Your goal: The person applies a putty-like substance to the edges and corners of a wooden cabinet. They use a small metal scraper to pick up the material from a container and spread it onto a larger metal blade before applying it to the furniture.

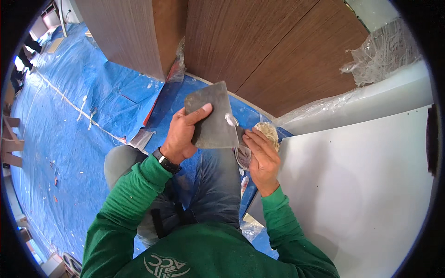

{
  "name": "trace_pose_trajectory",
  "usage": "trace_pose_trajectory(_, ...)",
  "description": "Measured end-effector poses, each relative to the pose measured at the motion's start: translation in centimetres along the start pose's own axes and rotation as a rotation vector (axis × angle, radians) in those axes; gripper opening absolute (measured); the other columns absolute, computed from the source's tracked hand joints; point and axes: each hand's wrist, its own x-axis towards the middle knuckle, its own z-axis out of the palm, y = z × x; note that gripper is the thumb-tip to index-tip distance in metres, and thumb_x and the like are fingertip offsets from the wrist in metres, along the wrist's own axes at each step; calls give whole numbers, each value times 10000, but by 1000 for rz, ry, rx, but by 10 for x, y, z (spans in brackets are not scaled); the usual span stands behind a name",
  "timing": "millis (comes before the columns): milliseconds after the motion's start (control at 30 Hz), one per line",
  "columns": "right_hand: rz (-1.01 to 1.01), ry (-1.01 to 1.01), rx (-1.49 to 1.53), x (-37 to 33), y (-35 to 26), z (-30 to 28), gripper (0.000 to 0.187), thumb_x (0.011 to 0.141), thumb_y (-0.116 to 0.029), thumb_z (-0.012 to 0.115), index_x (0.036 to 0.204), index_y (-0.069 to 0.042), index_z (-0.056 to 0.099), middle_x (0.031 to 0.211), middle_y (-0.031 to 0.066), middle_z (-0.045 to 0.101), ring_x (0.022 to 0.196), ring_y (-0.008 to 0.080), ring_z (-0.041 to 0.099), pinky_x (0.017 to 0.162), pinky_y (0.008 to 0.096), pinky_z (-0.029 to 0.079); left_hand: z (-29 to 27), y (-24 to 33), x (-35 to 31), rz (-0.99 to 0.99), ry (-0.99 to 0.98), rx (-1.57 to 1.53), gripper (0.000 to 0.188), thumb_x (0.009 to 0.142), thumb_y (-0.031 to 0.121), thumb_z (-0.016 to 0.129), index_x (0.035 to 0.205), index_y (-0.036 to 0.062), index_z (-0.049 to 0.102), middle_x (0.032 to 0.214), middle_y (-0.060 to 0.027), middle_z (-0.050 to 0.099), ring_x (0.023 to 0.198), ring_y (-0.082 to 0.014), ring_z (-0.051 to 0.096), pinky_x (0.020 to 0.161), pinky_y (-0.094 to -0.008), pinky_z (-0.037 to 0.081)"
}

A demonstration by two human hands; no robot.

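My left hand (181, 134) grips a thin grey rectangular plate (214, 127), thumb on top and fingers underneath. A white dab of paste (230, 119) sits at the plate's right edge. In my right hand (264, 162), the fingers pinch a small dark flat blade (240, 135), which looks like a putty knife; its tip meets the plate's right edge and its handle is hidden. Just beyond the right fingers is a crumpled cream-coloured wad (268, 132). Below the plate's right corner, an open round tub (243, 157) is partly covered by my right hand.
Brown wood-grain panels (259, 51) stand ahead, with clear plastic wrap (382, 53) at their right. A large white board (352, 185) lies to my right. Blue sheeting (69, 153) with scraps covers the floor. Another person's legs (25, 58) show at far left.
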Motion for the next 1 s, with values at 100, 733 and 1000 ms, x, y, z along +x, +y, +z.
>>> trace_pose_trajectory(100, 198, 70, 136, -8, -2, 1, 301, 926, 96, 625, 1215, 54, 693, 1119, 183, 737, 1014, 275, 737, 894, 357, 581, 6, 4, -3, 35, 33, -64, 255, 1010, 153, 676, 1231, 32, 639, 1097, -92, 721, 931, -211, 736, 813, -397, 629)
trace_pose_trajectory(733, -32, -246, -78, 3, 2, 16, 280, 930, 42, 604, 1200, 45, 677, 1254, 213, 691, 938, 325, 751, 805, 367, 601, 8, -7, -6, 186, 14, -27, 304, 1010, 176, 691, 1272, 42, 614, 1140, -69, 713, 961, -192, 719, 853, -395, 615)
trace_pose_trajectory(1000, 848, 50, 1258, 17, 13, -29, 320, 994, -15, 579, 1312, -47, 585, 1024, 7, 685, 681, 178, 656, 577, 368, 526, 6, 4, -6, 59, 40, -95, 305, 1001, 206, 710, 1240, 39, 622, 1119, -76, 719, 944, -196, 727, 821, -403, 621)
